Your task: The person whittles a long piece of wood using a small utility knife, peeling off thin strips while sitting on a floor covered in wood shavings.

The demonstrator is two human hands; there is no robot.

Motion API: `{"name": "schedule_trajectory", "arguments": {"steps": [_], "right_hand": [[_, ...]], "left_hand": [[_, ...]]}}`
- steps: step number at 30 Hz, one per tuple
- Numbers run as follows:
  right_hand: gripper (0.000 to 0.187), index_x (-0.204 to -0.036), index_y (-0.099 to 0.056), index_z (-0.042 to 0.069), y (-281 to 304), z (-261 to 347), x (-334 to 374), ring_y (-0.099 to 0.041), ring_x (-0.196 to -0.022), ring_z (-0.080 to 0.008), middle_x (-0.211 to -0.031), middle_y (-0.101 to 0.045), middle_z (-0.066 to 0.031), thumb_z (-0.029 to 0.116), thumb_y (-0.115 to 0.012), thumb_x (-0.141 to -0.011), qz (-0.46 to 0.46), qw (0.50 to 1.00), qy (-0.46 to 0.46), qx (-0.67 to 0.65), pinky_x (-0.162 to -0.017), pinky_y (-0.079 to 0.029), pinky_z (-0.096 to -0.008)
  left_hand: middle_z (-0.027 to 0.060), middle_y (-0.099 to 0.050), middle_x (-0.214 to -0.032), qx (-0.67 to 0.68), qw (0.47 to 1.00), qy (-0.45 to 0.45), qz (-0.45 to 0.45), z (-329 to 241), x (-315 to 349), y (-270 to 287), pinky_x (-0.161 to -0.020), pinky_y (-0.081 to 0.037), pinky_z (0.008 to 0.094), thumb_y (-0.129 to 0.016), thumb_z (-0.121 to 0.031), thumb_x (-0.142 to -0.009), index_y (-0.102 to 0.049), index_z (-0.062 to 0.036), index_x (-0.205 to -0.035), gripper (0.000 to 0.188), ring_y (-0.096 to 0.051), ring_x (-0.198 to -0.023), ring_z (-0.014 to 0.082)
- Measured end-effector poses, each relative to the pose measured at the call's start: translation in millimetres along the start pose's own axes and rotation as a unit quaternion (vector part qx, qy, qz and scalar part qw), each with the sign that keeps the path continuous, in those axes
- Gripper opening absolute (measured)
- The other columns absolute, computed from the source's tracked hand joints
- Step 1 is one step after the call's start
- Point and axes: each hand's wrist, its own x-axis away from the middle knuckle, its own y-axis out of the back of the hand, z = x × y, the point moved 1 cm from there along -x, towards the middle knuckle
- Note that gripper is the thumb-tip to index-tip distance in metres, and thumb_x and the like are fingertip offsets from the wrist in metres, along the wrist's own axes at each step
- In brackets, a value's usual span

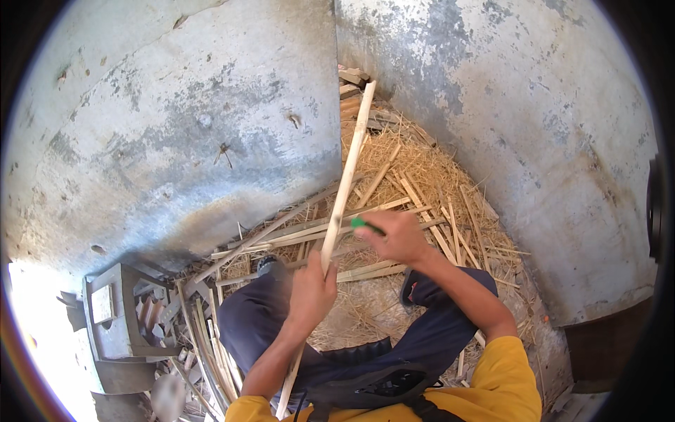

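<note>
A long, pale bamboo strip [346,184] runs from my lap up toward the wall corner, tilted slightly right at its far end. My left hand [313,292] is closed around its lower part, above my left thigh. To the right of the strip, my right hand [399,235] is wrapped round a small tool with a green handle [358,222]. The tool's green end points at the strip, close beside it. Its blade or working end cannot be made out, so I cannot tell whether it touches the strip.
Several pale strips [380,204] lie crossed over straw-like shavings [394,151] beyond my feet. Worn walls [246,84] meet in a corner ahead. A grey metal frame [112,316] stands at the left, next to a bundle of long strips [207,344]. My bent legs flank the work.
</note>
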Motion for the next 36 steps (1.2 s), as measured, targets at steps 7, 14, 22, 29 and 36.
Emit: {"name": "schedule_trajectory", "arguments": {"steps": [7,14,22,29,36], "right_hand": [[0.030,-0.112,-0.078,0.001,28,-36,-13,-0.067,-0.061,-0.0271,-0.081,-0.074,-0.0149,0.028,-0.075,-0.100,-0.063,0.998,-0.024,0.018,-0.059,-0.052,-0.0370],[0.035,-0.117,-0.080,0.004,44,-66,-27,-0.066,-0.060,-0.0217,-0.077,-0.074,-0.0112,0.035,-0.070,-0.103,-0.044,0.994,-0.097,0.029,-0.057,-0.050,-0.0352],[0.046,-0.115,-0.081,0.003,99,-173,-42,-0.053,-0.061,-0.0127,-0.076,-0.072,-0.0074,0.043,-0.061,-0.108,-0.190,0.943,-0.260,0.090,-0.056,-0.042,-0.0345],[0.054,-0.123,-0.080,0.005,117,-213,-1,-0.066,-0.083,-0.0226,-0.096,-0.077,-0.0121,0.051,-0.060,-0.104,0.069,0.903,-0.413,0.094,-0.077,-0.053,-0.0411],[0.053,-0.120,-0.078,0.004,92,-157,-5,-0.047,-0.061,-0.0096,-0.074,-0.055,0.0017,0.053,-0.059,-0.107,0.330,0.867,-0.373,-0.013,-0.055,-0.040,-0.0289]], "left_hand": [[0.0319,-0.066,-0.074,-0.014,0.999,-0.021,0.020,3,9,-10,-0.062,-0.048,0.0621,-0.068,-0.020,-0.104,-0.051,0.0018,-0.103,0.028,-0.065,-0.072,0.0557],[0.0321,-0.066,-0.073,-0.035,0.999,-0.017,0.033,1,12,-11,-0.062,-0.049,0.0617,-0.067,-0.020,-0.104,-0.052,0.0025,-0.102,0.028,-0.066,-0.071,0.0552],[0.0324,-0.063,-0.071,-0.024,0.994,-0.017,0.102,-7,24,-24,-0.063,-0.048,0.0624,-0.069,-0.020,-0.103,-0.047,0.0015,-0.102,0.031,-0.064,-0.073,0.0570],[0.0282,-0.064,-0.070,-0.010,0.991,0.013,0.134,-25,14,-10,-0.062,-0.050,0.0570,-0.064,-0.035,-0.108,-0.048,0.0011,-0.105,0.039,-0.069,-0.070,0.0509],[0.0290,-0.067,-0.077,0.022,0.989,0.042,0.139,-18,9,-3,-0.071,-0.052,0.0563,-0.059,-0.047,-0.109,-0.052,0.0009,-0.109,0.048,-0.069,-0.077,0.0519]]}}
